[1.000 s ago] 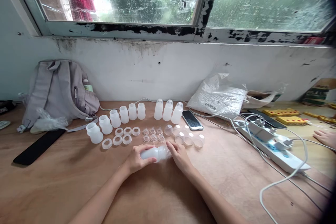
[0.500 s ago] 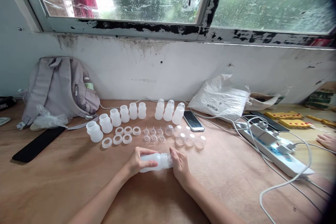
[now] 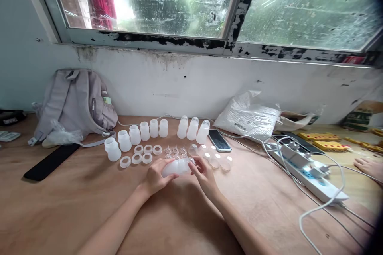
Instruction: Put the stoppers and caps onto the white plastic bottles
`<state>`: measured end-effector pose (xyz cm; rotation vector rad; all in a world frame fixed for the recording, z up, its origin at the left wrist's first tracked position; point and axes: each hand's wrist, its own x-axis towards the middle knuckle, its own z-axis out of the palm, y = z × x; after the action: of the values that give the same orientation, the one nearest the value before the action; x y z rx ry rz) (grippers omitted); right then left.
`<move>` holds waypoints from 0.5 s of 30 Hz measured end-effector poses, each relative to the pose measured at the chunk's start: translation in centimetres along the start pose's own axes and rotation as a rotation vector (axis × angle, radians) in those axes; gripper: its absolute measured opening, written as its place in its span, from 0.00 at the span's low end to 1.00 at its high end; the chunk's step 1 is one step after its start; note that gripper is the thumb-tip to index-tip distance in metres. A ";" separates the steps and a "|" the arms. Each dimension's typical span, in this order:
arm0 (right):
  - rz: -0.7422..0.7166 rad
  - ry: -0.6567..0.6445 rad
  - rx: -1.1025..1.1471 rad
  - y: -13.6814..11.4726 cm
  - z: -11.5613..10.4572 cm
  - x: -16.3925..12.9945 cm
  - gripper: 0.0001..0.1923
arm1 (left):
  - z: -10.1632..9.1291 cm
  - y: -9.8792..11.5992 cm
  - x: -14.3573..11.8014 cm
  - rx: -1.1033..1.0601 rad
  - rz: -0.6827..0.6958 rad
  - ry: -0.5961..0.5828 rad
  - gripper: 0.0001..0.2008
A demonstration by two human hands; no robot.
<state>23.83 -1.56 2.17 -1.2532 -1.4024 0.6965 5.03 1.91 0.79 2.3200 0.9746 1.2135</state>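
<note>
At the middle of the desk (image 3: 74, 207), one assembled bottle (image 3: 176, 166) lies sideways, gripped by both hands. Three capped bottles (image 3: 193, 128) stand finished in the back row. Six open bottle bodies (image 3: 134, 135), the collar rings (image 3: 140, 155), the nipples (image 3: 175, 151) and the clear caps (image 3: 217, 161) lie loose, so assembly appears under half complete. Left hand (image 3: 155, 177) wraps the body; right hand (image 3: 205, 173) pinches the cap end. Forearms converge from below.

Translucent matt plastic bottle (image 3: 177, 166), smooth wooden tabletop (image 3: 60, 203), grey cloth backpack (image 3: 74, 103), glossy phone (image 3: 219, 140)
</note>
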 end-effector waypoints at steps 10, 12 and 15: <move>-0.538 0.194 -0.615 -5.1 0.2 10.1 0.16 | -1.6 -4.1 0.5 0.356 -0.054 0.222 0.10; -0.540 0.168 -0.768 -4.8 1.3 12.9 0.15 | -1.8 -4.9 0.6 0.437 -0.099 0.258 0.07; -0.481 0.075 -0.994 -3.9 2.8 15.7 0.15 | -2.1 -5.3 0.5 0.526 -0.172 0.266 0.03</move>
<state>22.06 12.72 10.13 -1.5366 -1.9698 -0.4540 1.32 6.02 -0.76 2.4083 1.7279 1.3403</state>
